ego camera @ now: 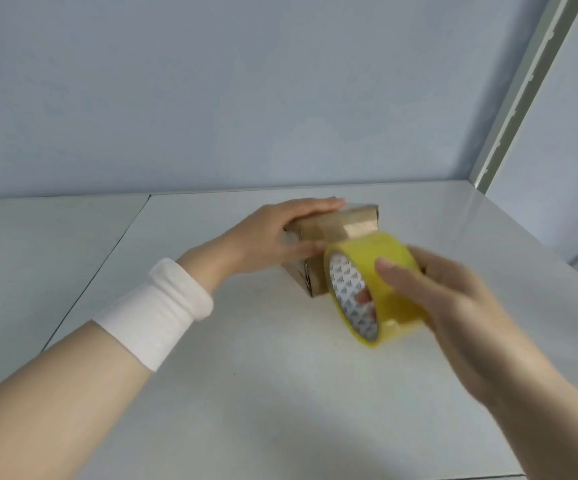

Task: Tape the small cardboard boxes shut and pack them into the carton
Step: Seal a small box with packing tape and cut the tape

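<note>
Box [336,223]: set on the bench [280,393], near its back edge.
Left hand [273,233]: pressed flat on the Box top, fingers straight.
Right hand [453,299]: curled round the tape roll [384,258], thumb laid on its outer face.

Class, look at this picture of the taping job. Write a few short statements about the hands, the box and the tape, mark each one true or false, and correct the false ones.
1. The right hand holds the yellow tape roll. True.
2. The small cardboard box stands inside a large carton. False: it stands on the white table, and no carton is in view.
3. The left hand rests on top of the box with its fingers straight. True.
4. The white wristband is on the right forearm. False: it is on the left forearm.
</note>
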`<state>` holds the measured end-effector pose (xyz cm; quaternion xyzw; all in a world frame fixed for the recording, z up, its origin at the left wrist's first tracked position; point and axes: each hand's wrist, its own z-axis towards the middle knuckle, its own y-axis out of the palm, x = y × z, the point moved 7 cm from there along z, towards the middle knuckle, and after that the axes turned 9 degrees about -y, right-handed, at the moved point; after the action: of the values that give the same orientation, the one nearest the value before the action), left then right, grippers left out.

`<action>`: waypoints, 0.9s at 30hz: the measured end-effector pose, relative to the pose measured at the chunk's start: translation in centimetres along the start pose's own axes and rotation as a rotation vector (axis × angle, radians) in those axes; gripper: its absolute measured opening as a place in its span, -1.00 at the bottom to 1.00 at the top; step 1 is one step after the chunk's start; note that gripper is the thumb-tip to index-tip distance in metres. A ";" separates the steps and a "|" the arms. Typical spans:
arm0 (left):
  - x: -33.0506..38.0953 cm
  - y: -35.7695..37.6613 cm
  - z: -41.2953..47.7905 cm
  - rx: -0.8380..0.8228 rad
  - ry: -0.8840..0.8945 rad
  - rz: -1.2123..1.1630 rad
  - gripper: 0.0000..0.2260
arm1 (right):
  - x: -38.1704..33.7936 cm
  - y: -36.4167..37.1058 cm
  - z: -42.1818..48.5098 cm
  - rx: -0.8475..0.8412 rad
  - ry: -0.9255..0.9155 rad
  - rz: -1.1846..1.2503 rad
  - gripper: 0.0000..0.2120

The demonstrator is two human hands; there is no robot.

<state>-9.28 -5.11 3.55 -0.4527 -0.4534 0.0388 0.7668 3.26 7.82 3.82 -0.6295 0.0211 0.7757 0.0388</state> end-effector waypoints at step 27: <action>-5.5 -2.1 3.7 0.402 -0.020 -0.237 -0.20 | -0.7 0.9 8.3 0.168 -0.367 0.013 -0.66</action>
<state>-15.94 -6.48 2.14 -0.2341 -0.4940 0.0423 0.8363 -4.79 7.62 6.26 -0.4721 0.0825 0.8732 0.0892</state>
